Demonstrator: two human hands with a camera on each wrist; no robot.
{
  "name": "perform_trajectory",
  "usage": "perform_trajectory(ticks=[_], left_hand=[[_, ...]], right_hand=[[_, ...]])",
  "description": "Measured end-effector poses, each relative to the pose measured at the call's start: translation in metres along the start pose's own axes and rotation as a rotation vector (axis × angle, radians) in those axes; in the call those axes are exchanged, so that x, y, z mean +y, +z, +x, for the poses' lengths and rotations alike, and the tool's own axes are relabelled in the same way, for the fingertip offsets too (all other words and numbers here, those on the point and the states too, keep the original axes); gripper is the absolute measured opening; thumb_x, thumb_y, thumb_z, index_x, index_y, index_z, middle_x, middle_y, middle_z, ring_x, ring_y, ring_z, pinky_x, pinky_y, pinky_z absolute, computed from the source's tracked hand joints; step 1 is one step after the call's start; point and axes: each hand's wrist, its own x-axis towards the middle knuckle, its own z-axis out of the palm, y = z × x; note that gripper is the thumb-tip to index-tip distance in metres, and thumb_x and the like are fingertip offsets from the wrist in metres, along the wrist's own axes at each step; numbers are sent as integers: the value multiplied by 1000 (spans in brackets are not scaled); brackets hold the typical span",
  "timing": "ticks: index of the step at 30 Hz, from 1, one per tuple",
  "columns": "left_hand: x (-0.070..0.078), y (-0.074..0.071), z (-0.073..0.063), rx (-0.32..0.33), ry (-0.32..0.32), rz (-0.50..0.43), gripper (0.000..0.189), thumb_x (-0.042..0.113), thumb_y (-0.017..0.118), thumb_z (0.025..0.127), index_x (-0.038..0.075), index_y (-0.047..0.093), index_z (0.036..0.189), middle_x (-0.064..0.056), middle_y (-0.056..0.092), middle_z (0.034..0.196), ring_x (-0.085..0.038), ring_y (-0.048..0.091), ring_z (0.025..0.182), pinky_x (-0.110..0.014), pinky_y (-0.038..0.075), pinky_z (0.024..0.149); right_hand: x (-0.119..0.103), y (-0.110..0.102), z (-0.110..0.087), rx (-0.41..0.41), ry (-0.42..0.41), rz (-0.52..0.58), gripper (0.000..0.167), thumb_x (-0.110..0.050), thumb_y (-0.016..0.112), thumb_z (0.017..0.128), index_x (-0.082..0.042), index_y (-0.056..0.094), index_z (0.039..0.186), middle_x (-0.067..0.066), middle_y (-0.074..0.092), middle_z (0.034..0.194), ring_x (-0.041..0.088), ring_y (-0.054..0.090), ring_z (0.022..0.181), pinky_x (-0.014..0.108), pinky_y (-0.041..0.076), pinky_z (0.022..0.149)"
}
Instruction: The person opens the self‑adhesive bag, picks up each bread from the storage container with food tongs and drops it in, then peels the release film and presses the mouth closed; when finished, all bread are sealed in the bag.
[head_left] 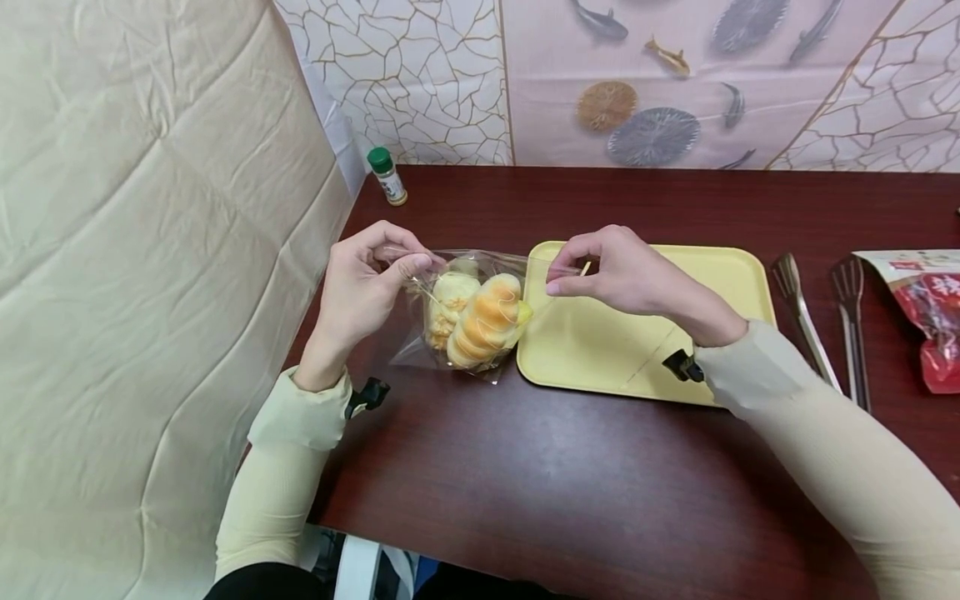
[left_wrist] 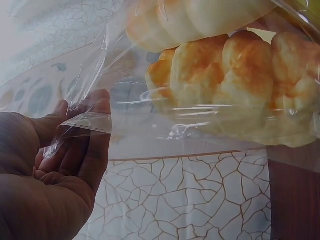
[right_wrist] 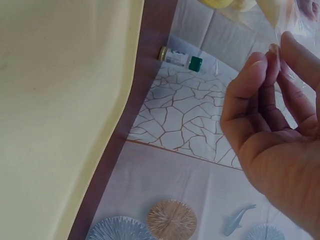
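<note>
A clear plastic bag (head_left: 420, 350) with several bread rolls in it hangs between my two hands, over the table beside the tray. One roll (head_left: 487, 321) is golden and spiral-shaped; a paler bread (head_left: 452, 300) with browned ridges lies behind it, and a bit of yellow shows at the right. My left hand (head_left: 371, 275) pinches the bag's upper left corner between thumb and fingers; the left wrist view shows the crumpled film in that hand (left_wrist: 75, 160). My right hand (head_left: 618, 271) pinches the upper right edge of the bag, above the tray's left part.
A yellow tray (head_left: 585, 358) lies on the dark wooden table (head_left: 525, 475). Right of it are metal tongs (head_left: 806, 321), a fork-like utensil (head_left: 852, 325) and a red-and-white packet (head_left: 933, 308). A green-capped bottle (head_left: 387, 177) stands at the back left, near a padded cream cover (head_left: 150, 292).
</note>
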Motion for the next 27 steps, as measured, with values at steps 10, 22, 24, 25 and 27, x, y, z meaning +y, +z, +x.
perform_trajectory(ticks=[10,22,24,25,27], left_hand=[[-3,-7,-1,19,-10,24,9,-11,76,93,-7,69,98,16,84,89,-8,82,82,-18,60,71],[-5,-18,-2,84,24,168,15,-7,84,88,-10,76,100,25,81,88,4,78,79,-15,48,61],[-5,-19,-3,85,13,161,15,-7,83,89,-11,76,101,25,81,88,5,78,79,-14,49,62],[-5,-20,-4,82,10,152,15,-7,83,89,-11,75,101,21,83,88,4,78,80,-14,51,63],[-5,-21,-4,72,7,137,14,-8,81,90,-12,75,102,20,83,89,3,79,81,-15,54,66]], right_hand=[[4,5,-9,75,-41,86,4,-17,87,93,-14,86,96,-3,78,90,8,60,81,22,45,74],[2,15,-10,165,-47,194,6,-13,84,96,-13,83,89,-11,71,87,11,63,77,20,50,71],[2,17,-10,163,-60,219,11,-12,78,100,-11,82,91,-9,71,86,13,65,77,21,53,72],[3,18,-10,164,-75,231,12,-11,75,102,-9,81,92,-8,70,85,14,66,76,22,54,72],[3,20,-10,168,-100,254,14,-9,71,105,-6,80,95,-6,70,85,14,68,75,23,57,72]])
